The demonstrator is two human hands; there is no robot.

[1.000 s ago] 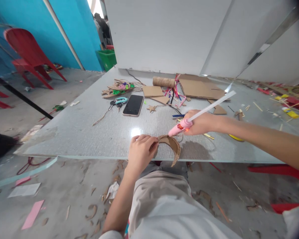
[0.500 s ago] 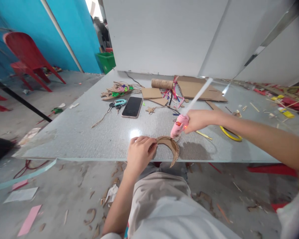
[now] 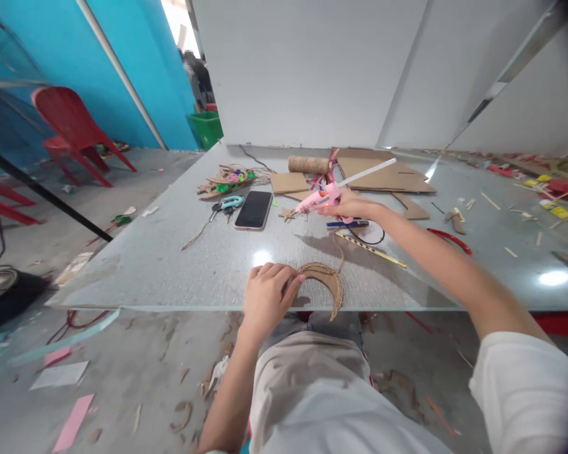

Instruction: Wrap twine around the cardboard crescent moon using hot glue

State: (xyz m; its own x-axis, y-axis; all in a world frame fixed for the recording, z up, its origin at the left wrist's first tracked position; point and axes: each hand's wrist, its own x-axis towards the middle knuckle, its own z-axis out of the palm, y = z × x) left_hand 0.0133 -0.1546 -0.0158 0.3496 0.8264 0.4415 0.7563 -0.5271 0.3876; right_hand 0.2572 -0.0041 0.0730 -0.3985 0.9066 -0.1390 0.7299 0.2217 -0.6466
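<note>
Near the table's front edge, my left hand is closed on one end of a cardboard crescent with twine along its rim. A loose strand of twine trails up from the crescent. My right hand grips a pink hot glue gun over the middle of the table, a clear glue stick poking out of its back. The gun's nozzle points left, close to a small cardboard star; whether they touch I cannot tell.
A phone and keys lie left of the star. Behind are a twine roll and cardboard sheets. A yellow strip and red curved piece lie to the right. A red chair stands at the far left.
My right hand has carried the glue gun away from the crescent, back and left toward the star. The gun has swung flatter. My left hand keeps its hold on the crescent.
</note>
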